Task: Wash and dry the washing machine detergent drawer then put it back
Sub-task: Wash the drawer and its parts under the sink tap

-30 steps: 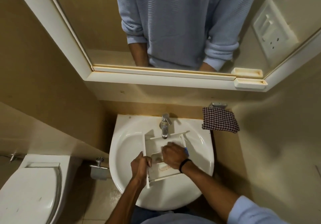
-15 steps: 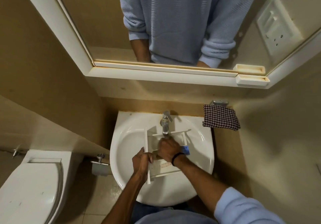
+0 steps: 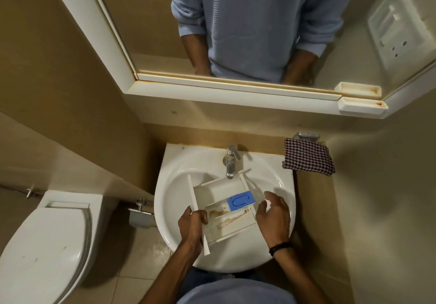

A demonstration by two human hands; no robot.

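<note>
The white detergent drawer (image 3: 218,191) lies in the white sink (image 3: 173,170), just below the tap (image 3: 230,160). A blue cap (image 3: 240,200) sits in its right compartment, and brown residue streaks the near compartments. My left hand (image 3: 192,223) grips the drawer's left side rail near the front corner. Just off the drawer's right edge is my right hand (image 3: 274,216), with loosely curled fingers that hold nothing. No water is visibly running from the tap.
A checked cloth (image 3: 308,159) hangs on a holder right of the sink. A toilet (image 3: 44,244) stands at the left, with a paper holder (image 3: 140,217) between it and the sink. A mirror with a shelf (image 3: 236,96) overhangs the sink.
My right hand has come off the inside of the drawer and moved to its right side, which uncovers the blue cap. My left hand keeps its grip on the left rail.
</note>
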